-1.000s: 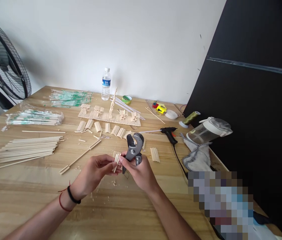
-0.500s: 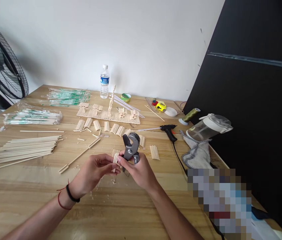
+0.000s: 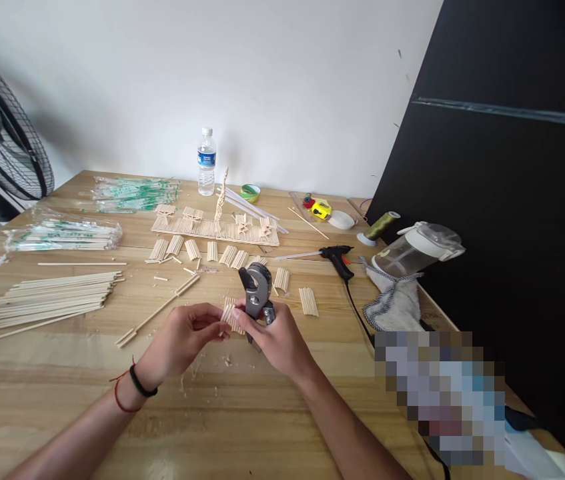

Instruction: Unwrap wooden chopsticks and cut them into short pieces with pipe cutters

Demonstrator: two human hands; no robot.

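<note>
My left hand (image 3: 193, 337) is closed, its fingertips pinching the lower left of a few short wooden sticks (image 3: 227, 319). My right hand (image 3: 282, 340) wraps round a grey pipe cutter (image 3: 257, 293), whose curved jaw points up and away from me. The right thumb presses against the same short sticks. Just beyond the hands lie several small panels of sticks side by side, among them one panel (image 3: 283, 279) and another panel (image 3: 308, 302) to the right. Part of what the fingers hold is hidden.
A stick-built model (image 3: 202, 230) stands farther back, near a water bottle (image 3: 207, 163). Long sticks (image 3: 49, 300) and bagged sticks (image 3: 65, 233) lie left. On the right are a glue gun (image 3: 336, 260), thread spool (image 3: 381, 227), clear cup (image 3: 415, 250) and cloth (image 3: 395, 300). A fan (image 3: 2, 127) stands left.
The short sticks have tilted and shifted slightly between my fingers. My left fingers have drawn back a little to the left. The pipe cutter stays in my right hand.
</note>
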